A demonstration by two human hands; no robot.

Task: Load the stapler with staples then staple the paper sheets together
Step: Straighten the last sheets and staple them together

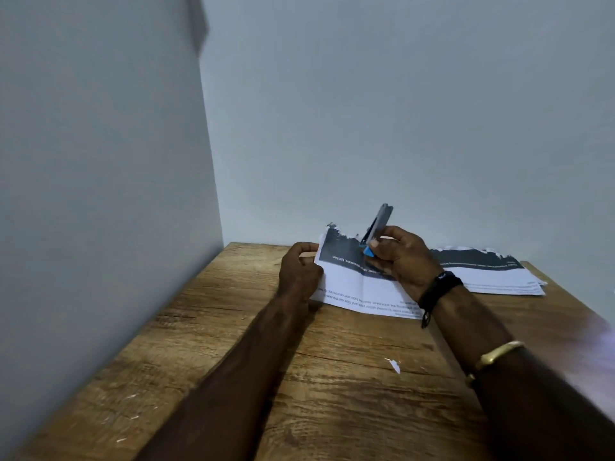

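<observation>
A set of printed paper sheets (352,281) with a dark banner lies near the back of the wooden table (233,344). My left hand (298,272) grips the sheets' left edge and lifts it slightly. My right hand (401,257) holds a small stapler (377,227) with a grey metal top and blue base. The stapler tilts upward over the sheets' far part, its lower end hidden in my fingers. I cannot tell whether staples are inside.
A second stack of printed sheets (499,274) lies to the right, against the back wall. A small white paper scrap (394,365) rests mid-table. Walls close in at the left and the back. A dark band and a gold bangle are on my right arm.
</observation>
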